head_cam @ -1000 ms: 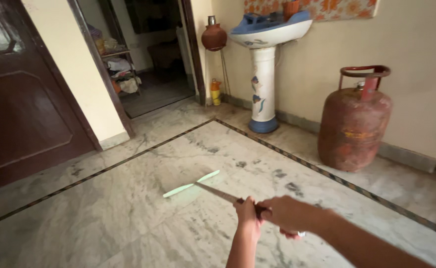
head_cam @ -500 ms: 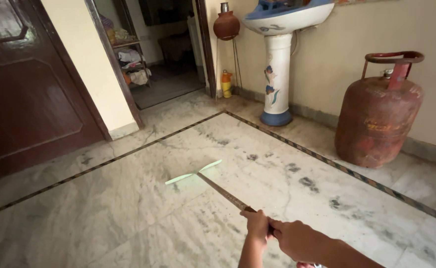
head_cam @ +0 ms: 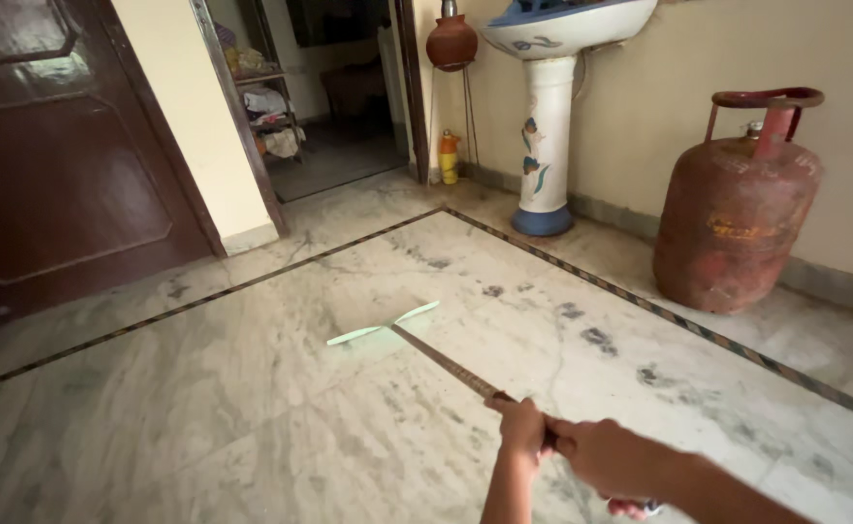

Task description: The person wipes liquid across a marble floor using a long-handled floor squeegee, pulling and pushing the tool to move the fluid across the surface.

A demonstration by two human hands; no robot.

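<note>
**Both hands on a floor wiper in a marble-floored room**

The left hand is wrapped around the brown handle of a floor wiper, its grip closed tight on the shaft, forward of the other hand. The right hand sits just behind it, touching it, fingers also curled shut around the same handle near its upper end. Both forearms enter from the bottom edge of the view.

The handle runs away from the hands, up and to the left, down to the pale green blade, which lies flat on the marble floor roughly in the middle of the room. The blade sits crosswise to the handle, inside the dark inlaid border line that frames the central slab.

Against the far wall stands a white pedestal washbasin with a blue foot and painted fish. A rusty red gas cylinder stands to its right, well apart from the wiper. A small yellow bottle rests on the floor by the open doorway, with a round clay pot on a thin stand above it. A dark wooden door fills the left side.
</note>
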